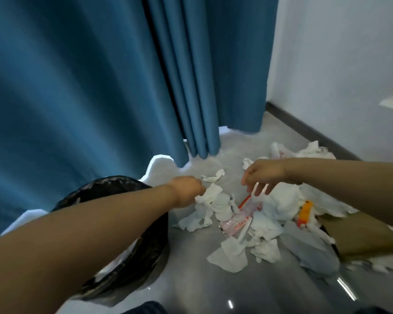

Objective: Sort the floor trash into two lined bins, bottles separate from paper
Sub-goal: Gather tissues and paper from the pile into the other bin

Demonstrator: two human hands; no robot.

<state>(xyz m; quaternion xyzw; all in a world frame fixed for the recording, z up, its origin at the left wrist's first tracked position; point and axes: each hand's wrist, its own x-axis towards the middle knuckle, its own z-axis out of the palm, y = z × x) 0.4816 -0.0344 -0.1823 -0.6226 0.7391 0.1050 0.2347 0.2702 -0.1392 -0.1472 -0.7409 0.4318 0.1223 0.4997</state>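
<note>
Left hand (187, 192) pinches tissue (210, 193) from the floor pile, bin (114, 184) right beneath that arm. Right hand (262, 175) hangs loose, holding nothing, directly over the bottle (241, 219), so it's nearer; bottle's long axis runs diagonally toward the bin.

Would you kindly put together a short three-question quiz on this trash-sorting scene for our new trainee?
1. True or false: the left hand grips a piece of white paper.
2. Multiple choice: the black-lined bin sits (A) under the left forearm, (B) against the white wall, (C) behind the blue curtain.
3. Fill in: the clear plastic bottle lies on the floor among crumpled white ____.

Key
1. True: its fingers curl round the paper at the near edge of the pile.
2. A.
3. Paper; the right hand hovers above it, fingers loosely spread, holding nothing.
</note>
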